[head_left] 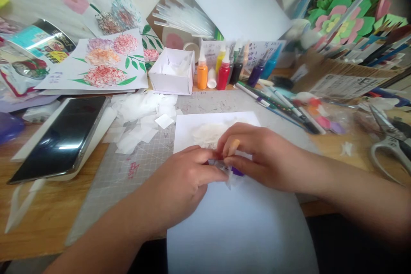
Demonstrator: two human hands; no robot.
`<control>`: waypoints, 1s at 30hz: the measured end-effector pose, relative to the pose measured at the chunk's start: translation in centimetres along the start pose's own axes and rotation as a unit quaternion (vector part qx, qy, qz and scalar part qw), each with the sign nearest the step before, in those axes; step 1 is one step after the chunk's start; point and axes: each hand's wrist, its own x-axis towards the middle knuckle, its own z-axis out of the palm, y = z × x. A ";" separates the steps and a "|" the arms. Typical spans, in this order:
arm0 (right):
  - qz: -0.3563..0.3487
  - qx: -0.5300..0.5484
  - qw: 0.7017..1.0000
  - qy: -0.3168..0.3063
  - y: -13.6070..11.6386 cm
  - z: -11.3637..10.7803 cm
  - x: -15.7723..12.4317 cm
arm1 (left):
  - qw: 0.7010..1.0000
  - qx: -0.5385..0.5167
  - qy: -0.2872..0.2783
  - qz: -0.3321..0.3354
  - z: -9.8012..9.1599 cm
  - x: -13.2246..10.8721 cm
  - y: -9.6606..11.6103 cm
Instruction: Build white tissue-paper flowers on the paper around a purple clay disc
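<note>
My left hand (pixel 189 171) is closed, thumb and fingers pinching a small piece of thin white paper (pixel 229 180). Right against it, my right hand (pixel 257 150) is closed around a short tan stick (pixel 235 144) whose blunt end pokes out between the fingers. A bit of purple (pixel 237 172) shows under the right fingertips; what it belongs to is hidden. Both hands hover over a white sheet (pixel 234 222) that runs off the table's front edge. Just behind the fingers, a ruffled cream-white cluster (pixel 207 133) lies on the sheet.
Loose white paper squares (pixel 141 115) lie left on the grey cutting mat (pixel 105 197), beside a phone (pixel 64 132). Behind stand a small white box (pixel 171 81) and several paint bottles (pixel 223 70). Pens (pixel 282 102), scissors (pixel 390 141) and a brush-filled cardboard box (pixel 349 81) are right.
</note>
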 end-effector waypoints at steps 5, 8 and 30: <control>-0.021 -0.077 0.997 -0.021 -0.6 0.4 0.8 | 1.000 0.001 -0.007 -0.014 -0.2 0.3 0.3; 0.006 -0.023 1.000 0.019 -0.3 -0.1 0.5 | 1.000 0.000 0.000 -0.001 -0.2 0.1 0.2; 0.063 0.141 0.965 0.212 1.4 -1.7 1.1 | 0.997 -0.068 0.029 0.000 -0.6 -0.1 1.2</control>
